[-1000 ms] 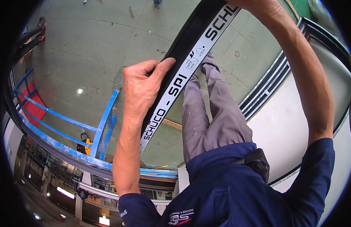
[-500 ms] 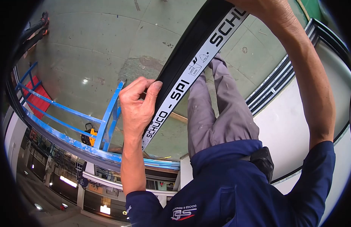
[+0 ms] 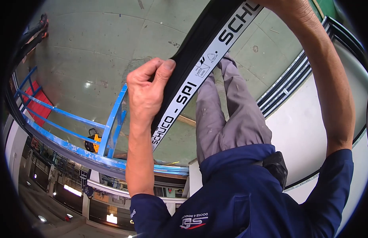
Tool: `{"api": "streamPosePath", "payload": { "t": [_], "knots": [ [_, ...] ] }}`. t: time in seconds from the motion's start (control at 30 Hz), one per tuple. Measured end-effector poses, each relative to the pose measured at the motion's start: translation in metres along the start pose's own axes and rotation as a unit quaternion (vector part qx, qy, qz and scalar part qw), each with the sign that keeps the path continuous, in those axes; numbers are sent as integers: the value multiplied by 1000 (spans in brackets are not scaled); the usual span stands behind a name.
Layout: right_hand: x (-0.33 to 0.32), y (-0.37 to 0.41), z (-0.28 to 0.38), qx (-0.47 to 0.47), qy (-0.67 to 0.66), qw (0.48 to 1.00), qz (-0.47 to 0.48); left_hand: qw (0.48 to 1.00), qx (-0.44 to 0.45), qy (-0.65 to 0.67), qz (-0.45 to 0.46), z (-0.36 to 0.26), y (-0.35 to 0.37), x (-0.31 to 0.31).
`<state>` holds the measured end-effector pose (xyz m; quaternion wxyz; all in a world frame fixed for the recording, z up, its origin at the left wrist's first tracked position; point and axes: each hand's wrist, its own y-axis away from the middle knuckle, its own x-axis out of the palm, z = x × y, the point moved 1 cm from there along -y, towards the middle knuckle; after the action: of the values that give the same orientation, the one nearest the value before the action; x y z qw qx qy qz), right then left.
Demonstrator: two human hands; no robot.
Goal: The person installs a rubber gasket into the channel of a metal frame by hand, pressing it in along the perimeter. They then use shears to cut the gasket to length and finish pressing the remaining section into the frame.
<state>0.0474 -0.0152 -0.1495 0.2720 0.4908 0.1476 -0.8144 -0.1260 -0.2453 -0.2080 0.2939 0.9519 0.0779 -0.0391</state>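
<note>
The right hand is cut off by the top edge of the view, so its grip cannot be told; only the right forearm [image 3: 326, 79] shows, arching up to where the upper end of the black profile [image 3: 196, 43] also leaves the picture. The profile is held in the air in front of the person, above the concrete floor [image 3: 92, 51]. Its long axis runs on a diagonal, from its lower end just beside the left wrist up and to the right. The left hand [image 3: 146, 93] is closed on the profile's dark edge, with the thumb pressed on the black face; what the curled fingers do behind it is hidden. Along the profile lies a white tape strip [image 3: 188, 89] printed "SCHUCO - SPI", followed higher up by "SCH", which the frame cuts short. The small pictograms between the words are too small to read. The blue shirt [image 3: 231, 198] bears a logo with "DOORS & WINDOWS", seen upside down. Below the left hand stands a blue steel rack [image 3: 112, 123], and to the right a white panel [image 3: 295, 131] with dark frames [image 3: 283, 89] beside it.
</note>
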Motion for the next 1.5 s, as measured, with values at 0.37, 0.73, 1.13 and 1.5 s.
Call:
{"api": "streamPosePath", "payload": {
  "t": [0.37, 0.73, 1.13, 1.5],
  "knots": [
    [14, 1, -23, -71, -57, 994, -57, 980, -88, 173, 51, 3, 0, -3],
    [22, 2, -26, -86, -15, 992, -90, 976, -115, 66, 173, 19, 5, -12],
    [21, -2, -26, -148, -83, 974, -154, 970, 136, -170, 105, -44, -65, 44],
    [19, -8, -34, -221, -71, 953, -193, 963, 83, -244, 75, 100, 141, -114]
  ]
}}
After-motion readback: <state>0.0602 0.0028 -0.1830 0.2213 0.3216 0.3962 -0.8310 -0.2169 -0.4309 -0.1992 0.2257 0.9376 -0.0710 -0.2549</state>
